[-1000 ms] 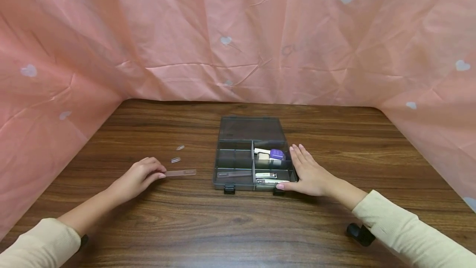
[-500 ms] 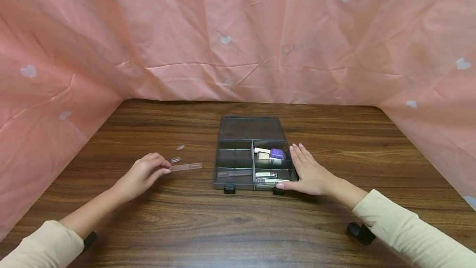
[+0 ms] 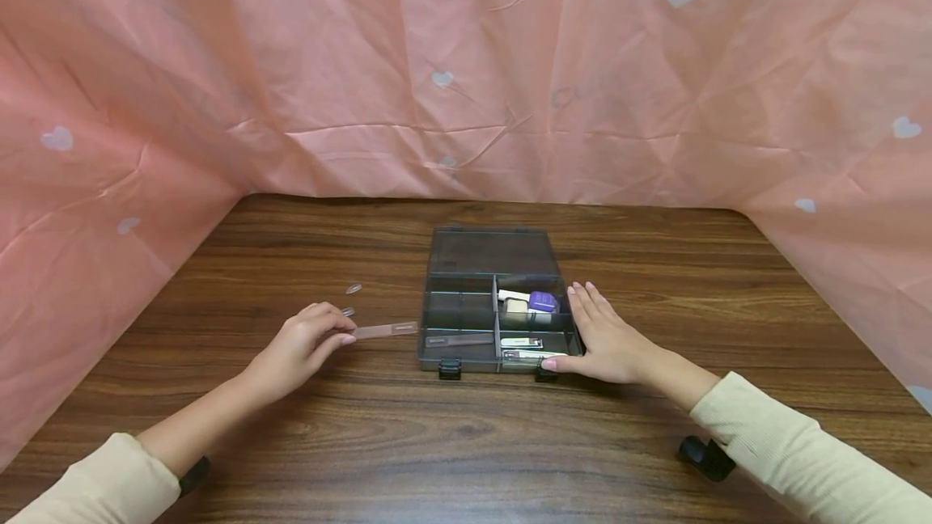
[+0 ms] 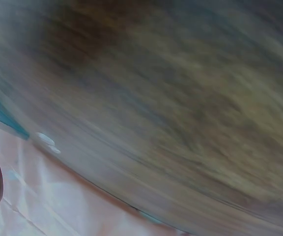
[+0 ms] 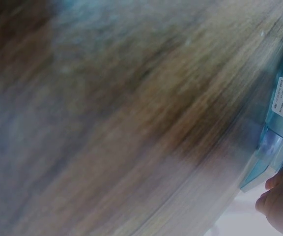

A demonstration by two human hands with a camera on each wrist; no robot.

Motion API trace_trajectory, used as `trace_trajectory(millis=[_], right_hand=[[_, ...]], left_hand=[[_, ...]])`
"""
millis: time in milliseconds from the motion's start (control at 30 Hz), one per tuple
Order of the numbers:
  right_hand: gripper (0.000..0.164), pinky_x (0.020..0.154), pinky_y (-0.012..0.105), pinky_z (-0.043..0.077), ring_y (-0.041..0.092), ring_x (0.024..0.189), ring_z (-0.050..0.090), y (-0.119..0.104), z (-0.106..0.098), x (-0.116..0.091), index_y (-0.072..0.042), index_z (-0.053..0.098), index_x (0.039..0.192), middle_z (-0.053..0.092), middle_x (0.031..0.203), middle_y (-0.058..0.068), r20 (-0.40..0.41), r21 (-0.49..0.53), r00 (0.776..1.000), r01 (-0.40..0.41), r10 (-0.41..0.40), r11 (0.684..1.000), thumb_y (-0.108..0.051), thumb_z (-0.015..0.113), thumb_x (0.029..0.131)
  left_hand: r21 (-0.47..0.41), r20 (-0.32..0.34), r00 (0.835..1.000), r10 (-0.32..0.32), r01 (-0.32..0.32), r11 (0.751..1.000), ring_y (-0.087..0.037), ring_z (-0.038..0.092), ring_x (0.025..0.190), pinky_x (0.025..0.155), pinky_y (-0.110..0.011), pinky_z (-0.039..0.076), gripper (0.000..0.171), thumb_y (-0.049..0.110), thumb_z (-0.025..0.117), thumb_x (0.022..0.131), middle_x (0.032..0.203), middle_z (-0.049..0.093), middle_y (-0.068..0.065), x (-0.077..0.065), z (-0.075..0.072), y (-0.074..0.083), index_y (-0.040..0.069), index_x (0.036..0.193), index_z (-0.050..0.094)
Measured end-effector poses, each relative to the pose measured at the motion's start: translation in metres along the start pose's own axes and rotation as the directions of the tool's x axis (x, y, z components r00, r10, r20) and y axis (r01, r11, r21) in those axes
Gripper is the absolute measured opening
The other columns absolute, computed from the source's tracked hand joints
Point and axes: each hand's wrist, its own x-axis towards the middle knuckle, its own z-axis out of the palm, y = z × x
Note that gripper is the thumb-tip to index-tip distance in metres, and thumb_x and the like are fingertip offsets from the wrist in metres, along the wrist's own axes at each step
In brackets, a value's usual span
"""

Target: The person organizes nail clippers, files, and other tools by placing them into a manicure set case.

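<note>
My left hand [image 3: 309,342] pinches one end of a flat, pale pinkish nail file [image 3: 386,331] between thumb and fingers. The file's free end points right, right at the left wall of a dark see-through compartment box [image 3: 459,310]. A similar nail file [image 3: 459,340] lies in the box's front left compartment. Against the box's right side rests my right hand [image 3: 607,346], fingers straight, thumb at the front corner. The front right compartment holds nail clippers [image 3: 520,342]; behind them lie a purple nail polish bottle [image 3: 542,302] and a cream one [image 3: 516,308].
Two clear false nails, the farther one [image 3: 353,289] and the nearer one [image 3: 348,312], lie beyond my left hand. The box's lid [image 3: 491,249] is folded back on the wooden table [image 3: 466,443]. Pink cloth [image 3: 466,71] surrounds the table's back and sides.
My left hand has moved to the right with the nail file, bringing its free end to the box. The right hand has stayed at the box's side.
</note>
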Motion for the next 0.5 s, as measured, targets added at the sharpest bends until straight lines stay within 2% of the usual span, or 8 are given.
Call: trace_trajectory(millis=[100, 200, 333, 500], right_hand=[[0.112, 0.113, 0.056, 0.013, 0.045, 0.141, 0.004, -0.001, 0.000, 0.000, 0.012, 0.011, 0.144, 0.007, 0.152, 0.030, -0.007, 0.000, 1.000, 0.004, -0.004, 1.000, -0.068, 0.055, 0.078], [0.112, 0.113, 0.056, 0.013, 0.045, 0.140, 0.005, -0.001, -0.001, -0.001, 0.012, 0.011, 0.144, 0.008, 0.151, 0.030, -0.009, 0.000, 1.000, 0.004, -0.004, 1.000, -0.068, 0.055, 0.078], [0.112, 0.113, 0.055, 0.013, 0.045, 0.141, 0.005, 0.000, -0.001, -0.001, 0.012, 0.011, 0.144, 0.008, 0.151, 0.030, -0.006, 0.002, 1.000, -0.001, 0.001, 1.000, -0.068, 0.054, 0.078], [0.112, 0.113, 0.055, 0.013, 0.045, 0.141, 0.004, 0.000, 0.000, 0.000, 0.012, 0.010, 0.144, 0.007, 0.151, 0.030, -0.007, 0.003, 1.000, -0.003, 0.003, 1.000, -0.068, 0.055, 0.078]], left_hand=[[-0.006, -0.001, 1.000, -0.015, 0.015, 1.000, -0.019, 0.061, 0.085, 0.070, -0.031, 0.054, 0.017, -0.007, 0.071, 0.071, 0.083, 0.065, -0.001, 0.002, 0.002, 0.004, 0.004, 0.084, 0.067], [-0.018, -0.001, 1.000, -0.029, 0.029, 0.999, -0.015, 0.059, 0.081, 0.068, -0.027, 0.052, 0.016, -0.005, 0.071, 0.072, 0.083, 0.064, 0.001, 0.005, 0.005, 0.007, 0.005, 0.084, 0.067], [-0.043, -0.001, 1.000, -0.021, 0.021, 0.999, -0.008, 0.055, 0.077, 0.064, -0.022, 0.048, 0.014, -0.004, 0.071, 0.074, 0.082, 0.064, 0.002, 0.009, 0.011, 0.010, 0.005, 0.084, 0.067], [-0.071, 0.011, 1.000, -0.002, 0.003, 0.997, -0.009, 0.056, 0.078, 0.065, -0.022, 0.048, 0.012, -0.003, 0.070, 0.075, 0.083, 0.064, 0.001, 0.014, 0.019, 0.014, 0.005, 0.085, 0.067]])
